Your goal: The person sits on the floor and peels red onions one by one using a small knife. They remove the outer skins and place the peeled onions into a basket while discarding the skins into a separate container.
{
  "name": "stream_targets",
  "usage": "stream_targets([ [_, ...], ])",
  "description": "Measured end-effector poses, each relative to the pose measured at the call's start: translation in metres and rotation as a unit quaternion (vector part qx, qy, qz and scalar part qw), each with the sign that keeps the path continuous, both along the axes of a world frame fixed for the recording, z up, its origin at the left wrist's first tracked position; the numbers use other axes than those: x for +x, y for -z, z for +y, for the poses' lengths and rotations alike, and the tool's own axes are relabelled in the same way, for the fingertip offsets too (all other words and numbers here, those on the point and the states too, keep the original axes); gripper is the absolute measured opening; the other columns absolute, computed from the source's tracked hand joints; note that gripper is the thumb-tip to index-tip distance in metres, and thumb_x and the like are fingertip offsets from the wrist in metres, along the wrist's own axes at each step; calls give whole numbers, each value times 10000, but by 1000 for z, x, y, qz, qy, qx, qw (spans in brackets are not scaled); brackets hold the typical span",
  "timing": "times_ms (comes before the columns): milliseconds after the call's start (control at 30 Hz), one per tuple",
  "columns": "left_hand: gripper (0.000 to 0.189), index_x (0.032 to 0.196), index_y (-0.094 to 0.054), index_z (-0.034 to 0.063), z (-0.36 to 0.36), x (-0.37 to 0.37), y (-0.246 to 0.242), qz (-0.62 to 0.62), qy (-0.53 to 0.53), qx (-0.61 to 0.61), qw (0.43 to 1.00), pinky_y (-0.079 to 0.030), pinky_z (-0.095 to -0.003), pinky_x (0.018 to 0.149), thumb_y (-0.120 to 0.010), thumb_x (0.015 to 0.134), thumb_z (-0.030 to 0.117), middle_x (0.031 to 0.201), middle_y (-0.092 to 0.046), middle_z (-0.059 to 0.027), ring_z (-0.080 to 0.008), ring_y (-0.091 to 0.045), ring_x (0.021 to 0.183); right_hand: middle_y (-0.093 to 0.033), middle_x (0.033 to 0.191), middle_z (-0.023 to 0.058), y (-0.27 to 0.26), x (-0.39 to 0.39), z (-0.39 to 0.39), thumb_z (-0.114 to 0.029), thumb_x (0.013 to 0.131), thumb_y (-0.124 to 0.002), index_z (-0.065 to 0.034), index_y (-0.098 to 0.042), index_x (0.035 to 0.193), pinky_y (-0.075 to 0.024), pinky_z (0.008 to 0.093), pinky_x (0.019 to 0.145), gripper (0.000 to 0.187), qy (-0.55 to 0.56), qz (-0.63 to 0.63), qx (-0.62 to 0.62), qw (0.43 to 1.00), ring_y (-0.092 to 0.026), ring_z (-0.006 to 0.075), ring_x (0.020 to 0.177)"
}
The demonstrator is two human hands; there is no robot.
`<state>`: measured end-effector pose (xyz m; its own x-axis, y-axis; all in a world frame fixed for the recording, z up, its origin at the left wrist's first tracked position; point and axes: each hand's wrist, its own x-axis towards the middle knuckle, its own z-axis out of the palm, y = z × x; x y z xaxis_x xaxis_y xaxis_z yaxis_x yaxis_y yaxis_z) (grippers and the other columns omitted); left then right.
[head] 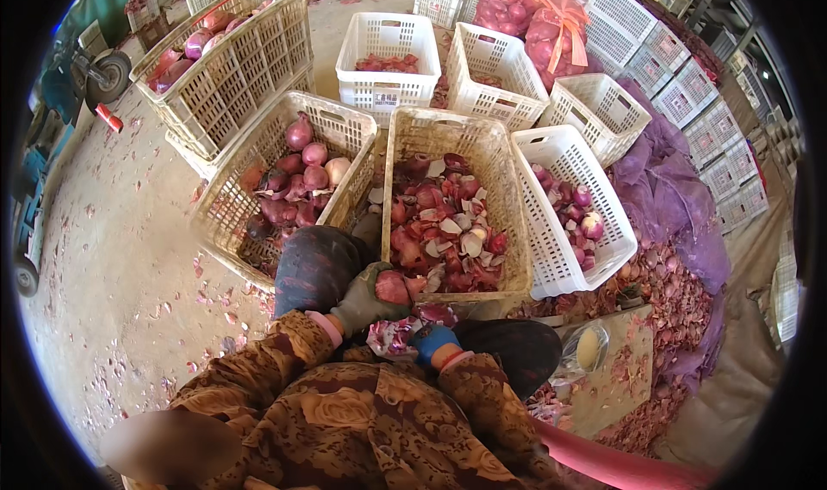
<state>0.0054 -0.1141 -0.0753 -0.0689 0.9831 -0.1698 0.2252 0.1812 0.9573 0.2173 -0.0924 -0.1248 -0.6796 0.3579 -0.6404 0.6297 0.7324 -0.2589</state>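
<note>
My left hand point(365, 303), in a dark grey-green glove, is closed around a red onion point(392, 288) with a papery neck. To its right my right hand point(434, 343), in a blue glove, sits low between my knees beside a crinkled pinkish wrapping or cloth point(393, 338); whether it grips anything is hidden. Just beyond both hands stands a dirty yellowish plastic crate point(521, 257) holding red onion skins point(413, 248) and trimmed pieces. On its left, a similar crate point(213, 209) contains whole red onions point(315, 177). A white crate point(623, 248) with small red onions point(582, 196) is on the right.
Several white crates point(387, 86) stand behind, near mesh sacks of onions point(502, 12). A stacked crate point(226, 76) with onions rises at the left. A board point(620, 386) bearing a yellow object in clear plastic point(588, 348), scattered skins and purple netting point(685, 212) are at the right.
</note>
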Motion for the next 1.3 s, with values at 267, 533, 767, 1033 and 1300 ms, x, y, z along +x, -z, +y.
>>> stream_targets([
  [267, 882, 1258, -501, 47, -1, -3, 0, -27, 9, 34, 999, -457, -345, 957, -927, 501, 196, 1157, -579, -93, -208, -548, 1095, -677, 1071, 171, -19, -24, 26, -308, 797, -717, -93, -680, 1107, -518, 405, 818, 379, 110, 93, -18, 989, -667, 324, 939],
  [533, 922, 1337, -445, 34, -4, -16, -65, -347, 56, 6, 936, -454, -350, 994, -844, 510, -55, 1229, -572, -63, -192, -542, 1148, -673, 937, 204, -68, -4, 33, -323, 843, -614, -55, -641, 979, -507, 458, 758, 302, 356, 246, 59, 900, -654, 376, 894],
  [767, 1051, 1405, -362, 28, 3, -14, -115, -366, 104, 95, 920, -404, -389, 1051, -918, 517, 116, 1319, -541, -109, -220, -513, 1223, -702, 919, 149, 23, 37, 86, -368, 908, -599, -154, -646, 1170, -514, 373, 620, 342, 398, 408, -204, 796, -661, 280, 752],
  [1033, 1094, 1422, -348, 31, 15, 2, -132, -83, 160, 228, 957, -371, -385, 1077, -942, 524, 221, 1335, -510, -110, -225, -486, 1245, -624, 1135, 94, -67, -13, 21, -618, 891, -514, -116, -445, 1368, -493, 300, 517, 695, 472, 489, -677, 281, -616, 233, 786],
  [1300, 852, 1463, -302, 59, 2, -2, -105, -306, 147, -35, 940, -497, -351, 940, -787, 767, 137, 1329, -514, -117, -249, -568, 1155, -534, 1358, 123, -83, 12, 48, -305, 791, -783, -12, -486, 1364, -487, 321, 940, 709, 345, 672, -221, 616, -549, 197, 1173],
])
